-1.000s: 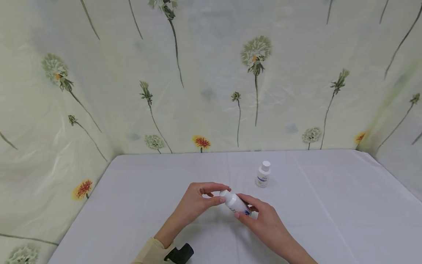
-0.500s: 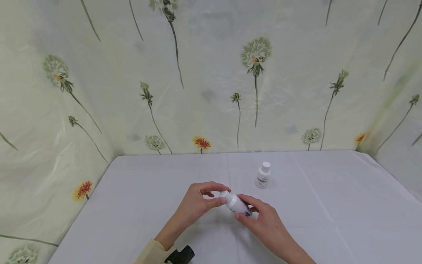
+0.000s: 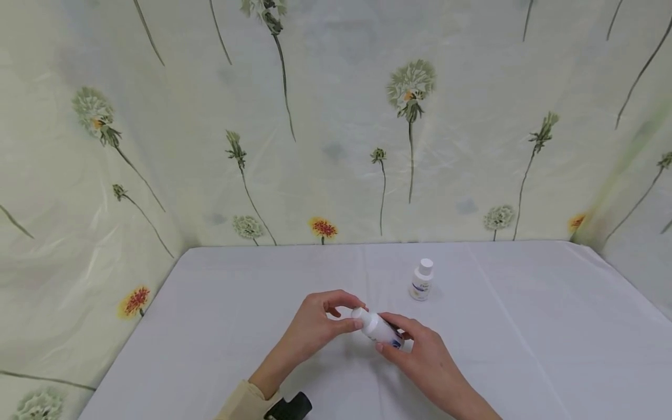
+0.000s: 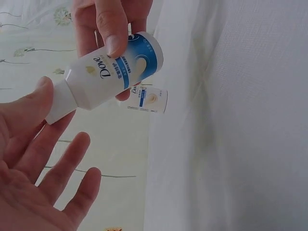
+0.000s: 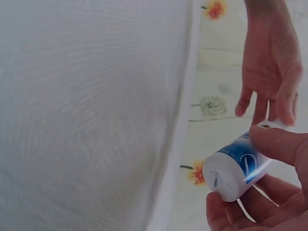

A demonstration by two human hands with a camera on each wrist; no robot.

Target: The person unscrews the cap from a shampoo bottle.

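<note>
Left hand (image 3: 315,322) is pinching white cap (image 4: 62,101) with thumb and finger, other fingers spreading loosely; right hand (image 3: 424,353) is gripping tilted Dove bottle (image 3: 379,331) around its body, over tablecloth's (image 3: 262,274) near middle. Second Dove bottle (image 3: 421,284) is standing upright, farther right.

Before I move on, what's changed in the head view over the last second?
The whole view has shifted slightly; nothing else has clearly moved, and nothing was taken hold of or let go. The right hand still holds the tilted bottle, the left hand still pinches its cap, and the other bottle still stands upright farther off.
</note>
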